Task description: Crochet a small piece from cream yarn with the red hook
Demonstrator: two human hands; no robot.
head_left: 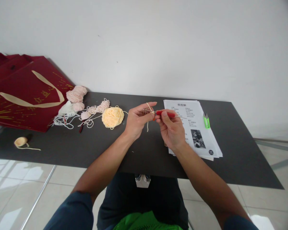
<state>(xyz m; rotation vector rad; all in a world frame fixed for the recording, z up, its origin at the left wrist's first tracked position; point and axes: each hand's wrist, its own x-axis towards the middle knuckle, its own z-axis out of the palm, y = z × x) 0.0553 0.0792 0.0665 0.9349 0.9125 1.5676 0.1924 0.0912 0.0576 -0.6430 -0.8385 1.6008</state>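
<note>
My right hand (172,130) grips a crochet hook by its red handle (165,113), thumb on top; thin metal shows at both ends of the handle. Facing it, my left hand (137,120) pinches pale yellow yarn (148,126) near the hook's tip. A strand crosses the raised index finger, and a short tail hangs below. The stitches between the fingertips are too small to make out. Left of my hands lies a yellow ball of yarn (112,117), with a strand leading toward the left hand.
Printed sheets (182,127) lie under my right hand, with green thread snips (206,121) on their edge. Pink yarn (76,94) and white yarn (66,111) rest beside a dark red gift bag (26,92). A small crocheted yellow cup (20,141) sits far left. A wall rises behind the table.
</note>
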